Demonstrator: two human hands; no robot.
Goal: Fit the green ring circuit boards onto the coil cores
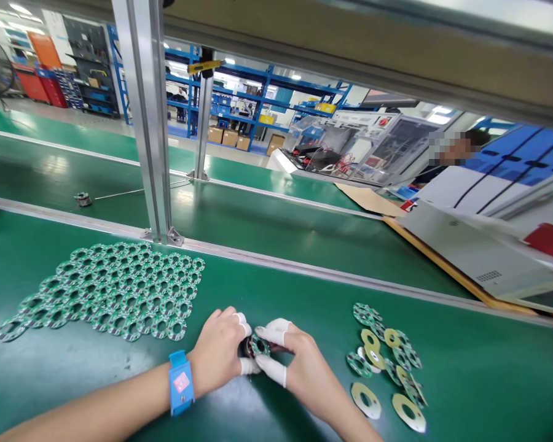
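Note:
Both my hands meet at the front middle of the green bench, with white covers on some fingertips. Between them is a small ring-shaped green circuit board (pixel 260 346) on a dark round part. My left hand (pixel 223 344) grips the dark part from the left, a blue band around its wrist. From the right, my right hand (pixel 295 362) pinches the ring board with thumb and fingers. Many ring boards (pixel 131 305) lie in packed rows on the left. Loose ring boards (pixel 359 364), some with yellowish faces up, are scattered on the right.
A metal post (pixel 150 123) rises from the rail (pixel 258 261) behind my hands. Past it, a round wound part (pixel 82 199) sits on the conveyor (pixel 276 224). A grey panel (pixel 479 252) leans at the right; a person (pixel 456 150) is behind it.

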